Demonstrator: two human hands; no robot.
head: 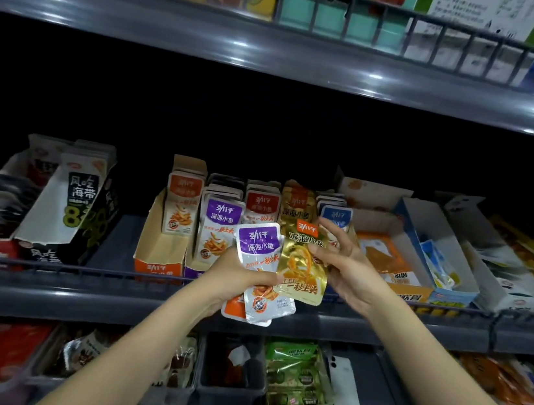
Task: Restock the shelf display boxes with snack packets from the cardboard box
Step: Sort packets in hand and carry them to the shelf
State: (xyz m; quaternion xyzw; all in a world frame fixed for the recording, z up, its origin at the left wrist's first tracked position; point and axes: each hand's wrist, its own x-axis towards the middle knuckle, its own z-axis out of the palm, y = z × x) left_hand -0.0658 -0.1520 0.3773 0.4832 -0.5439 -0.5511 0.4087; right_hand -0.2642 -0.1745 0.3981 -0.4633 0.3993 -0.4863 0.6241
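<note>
**Fingers grip snack packets right in front of the shelf**

Head view: the left hand [235, 274] has its fingers curled round a small stack of packets. The purple packet [258, 248] is on top and an orange one hides behind it. The right hand [352, 268] pinches the gold packet [302, 268] by its side, with one finger sticking up. All these packets are up in the air, just in front of the middle shelf [43, 292]. Behind them the display boxes stand side by side, from the orange display box [158, 259] on the left to the blue row [337, 215] on the right. The cardboard box cannot be seen.

The gold packet most likely belongs in the gold row [296, 202], right behind it. To do this well, the right hand should keep the packet standing up with its picture facing out. It should then slide it down in front of the other gold ones, not into the rows beside them. The left hand should hold its stack tight so nothing slips.
</note>
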